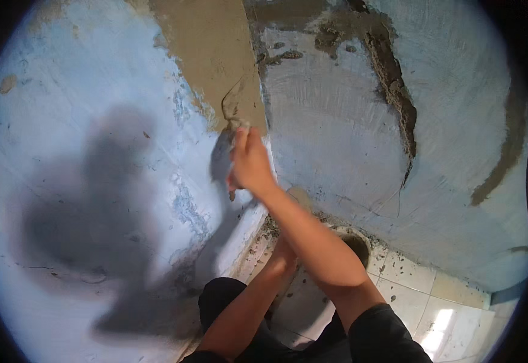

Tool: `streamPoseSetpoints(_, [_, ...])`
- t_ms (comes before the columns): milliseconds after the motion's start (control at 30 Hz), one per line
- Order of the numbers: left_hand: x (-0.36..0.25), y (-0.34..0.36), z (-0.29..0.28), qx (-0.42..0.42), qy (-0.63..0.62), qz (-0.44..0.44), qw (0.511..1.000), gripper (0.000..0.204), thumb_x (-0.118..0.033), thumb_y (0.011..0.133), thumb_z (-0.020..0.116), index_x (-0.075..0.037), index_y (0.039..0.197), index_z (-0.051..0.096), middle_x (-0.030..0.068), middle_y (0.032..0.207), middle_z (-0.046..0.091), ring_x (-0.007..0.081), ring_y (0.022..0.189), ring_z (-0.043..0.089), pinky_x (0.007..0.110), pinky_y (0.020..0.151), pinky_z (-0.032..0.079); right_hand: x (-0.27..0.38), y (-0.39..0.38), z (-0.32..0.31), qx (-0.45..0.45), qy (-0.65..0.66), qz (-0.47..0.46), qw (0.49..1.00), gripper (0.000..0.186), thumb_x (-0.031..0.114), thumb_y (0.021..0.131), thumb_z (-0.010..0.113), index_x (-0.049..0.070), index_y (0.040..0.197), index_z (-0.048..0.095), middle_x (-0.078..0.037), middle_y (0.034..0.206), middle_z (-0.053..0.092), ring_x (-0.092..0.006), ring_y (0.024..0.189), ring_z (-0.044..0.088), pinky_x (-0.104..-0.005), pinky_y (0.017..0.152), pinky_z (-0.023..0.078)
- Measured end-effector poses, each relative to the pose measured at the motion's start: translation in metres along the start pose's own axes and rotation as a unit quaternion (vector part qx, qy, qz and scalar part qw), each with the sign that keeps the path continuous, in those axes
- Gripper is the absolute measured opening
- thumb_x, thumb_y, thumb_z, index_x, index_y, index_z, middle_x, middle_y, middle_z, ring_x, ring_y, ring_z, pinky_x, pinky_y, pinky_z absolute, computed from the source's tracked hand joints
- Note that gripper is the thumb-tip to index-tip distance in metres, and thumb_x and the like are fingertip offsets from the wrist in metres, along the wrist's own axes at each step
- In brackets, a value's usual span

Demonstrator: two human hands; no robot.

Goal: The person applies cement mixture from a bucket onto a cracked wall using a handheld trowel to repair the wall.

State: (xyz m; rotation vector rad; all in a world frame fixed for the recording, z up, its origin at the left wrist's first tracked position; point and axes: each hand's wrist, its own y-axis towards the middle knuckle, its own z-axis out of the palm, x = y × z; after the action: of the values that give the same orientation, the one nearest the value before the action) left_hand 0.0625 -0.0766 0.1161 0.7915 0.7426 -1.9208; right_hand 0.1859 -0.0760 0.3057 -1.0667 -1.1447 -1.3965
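Observation:
My right hand grips a trowel, whose blade lies against a band of grey-brown mortar on the left wall, beside the inside corner. Part of the handle shows below my fingers. My left forearm passes behind the right one, which hides my left hand. A tan surface shows just beyond the crossed arms; I cannot make out what it is.
The blue-painted right wall has a long dark crack and mortar patches. A round container stands at the wall's foot on white floor tiles scattered with debris. My shadow falls on the left wall.

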Motion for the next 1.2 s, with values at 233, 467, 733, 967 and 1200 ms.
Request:
streamPoseSetpoints(233, [-0.012, 0.021, -0.002, -0.172, 0.079, -0.125, 0.974, 0.057, -0.005, 0.087, 0.059, -0.01, 0.142, 0.046, 0.004, 0.087, 0.052, 0.0146, 0.067, 0.052, 0.036, 0.062, 0.051, -0.024, -0.08, 0.0, 0.122, 0.013, 0.076, 0.989, 0.033, 0.037, 0.112, 0.035, 0.005, 0.105, 0.041, -0.012, 0.068, 0.055, -0.0213, 0.038, 0.055, -0.0359, 0.032, 0.044])
streamPoseSetpoints(467, [0.011, 0.013, -0.03, -0.142, 0.117, -0.034, 0.982, 0.063, -0.012, 0.096, 0.067, -0.004, 0.151, 0.038, 0.0063, 0.105, 0.061, 0.0172, 0.085, 0.06, 0.034, 0.078, 0.053, -0.019, -0.019, 0.016, 0.049, 0.013, 0.019, 0.999, 0.036, 0.036, 0.112, 0.035, 0.001, 0.103, 0.035, -0.016, 0.065, 0.054, -0.0262, 0.039, 0.058, -0.0391, 0.035, 0.046])
streamPoseSetpoints(733, [-0.003, 0.012, -0.032, -0.18, -0.149, -0.08, 0.969, 0.079, -0.008, 0.09, 0.067, -0.008, 0.158, 0.027, 0.0073, 0.127, 0.056, 0.0205, 0.091, 0.064, 0.039, 0.079, 0.055, -0.029, -0.045, 0.004, 0.08, 0.003, 0.011, 0.997, 0.035, 0.036, 0.112, 0.035, 0.003, 0.101, 0.037, -0.011, 0.07, 0.053, -0.021, 0.039, 0.055, -0.0358, 0.032, 0.042])
streamPoseSetpoints(967, [-0.023, 0.009, -0.011, -0.175, 0.143, -0.069, 0.972, 0.069, -0.018, 0.099, 0.067, -0.002, 0.155, 0.03, 0.0061, 0.116, 0.06, 0.0167, 0.095, 0.061, 0.036, 0.082, 0.054, -0.02, -0.071, 0.023, 0.164, 0.043, 0.065, 0.983, 0.034, 0.039, 0.112, 0.034, 0.006, 0.107, 0.034, -0.012, 0.07, 0.053, -0.0211, 0.038, 0.055, -0.0347, 0.032, 0.044])
streamPoseSetpoints(1200, [-0.001, 0.005, -0.015, -0.116, -0.047, -0.067, 0.99, 0.075, -0.028, 0.1, 0.066, -0.008, 0.16, 0.027, 0.0058, 0.115, 0.059, 0.0148, 0.098, 0.058, 0.031, 0.078, 0.054, -0.031, -0.02, 0.005, 0.041, 0.075, 0.053, 0.995, 0.032, 0.037, 0.112, 0.035, 0.005, 0.108, 0.037, -0.011, 0.073, 0.053, -0.019, 0.04, 0.055, -0.0347, 0.034, 0.044])
